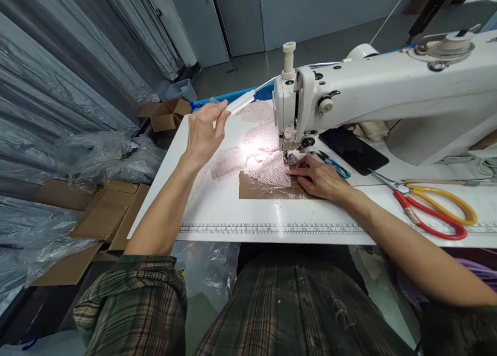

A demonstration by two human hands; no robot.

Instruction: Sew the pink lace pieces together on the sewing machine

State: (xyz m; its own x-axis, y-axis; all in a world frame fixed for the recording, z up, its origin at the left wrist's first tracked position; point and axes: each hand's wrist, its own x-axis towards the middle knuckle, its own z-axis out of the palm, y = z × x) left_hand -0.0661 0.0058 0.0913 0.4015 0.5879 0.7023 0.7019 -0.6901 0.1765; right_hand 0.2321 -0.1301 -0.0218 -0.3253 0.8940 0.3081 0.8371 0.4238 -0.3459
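My left hand [207,130] is raised above the table's left half, its fingers closed on a white sewing lamp [240,103] with a flexible metal neck. The lamp throws a bright spot on pale pink lace fabric [274,169], which lies bunched under the presser foot [289,159] of a white sewing machine [349,97]. My right hand [316,177] rests low beside the presser foot, thumb and fingers drawn together at the lace's right edge. Beneath the lace and that hand is a brown taped patch [264,191] on the tabletop.
Blue-handled snips [336,165] and a black phone [355,148] lie right of my right hand. Large scissors [430,203] with red and yellow handles sit farther right. A printed ruler [272,228] runs along the table's front edge. Cardboard boxes [112,211] stand left.
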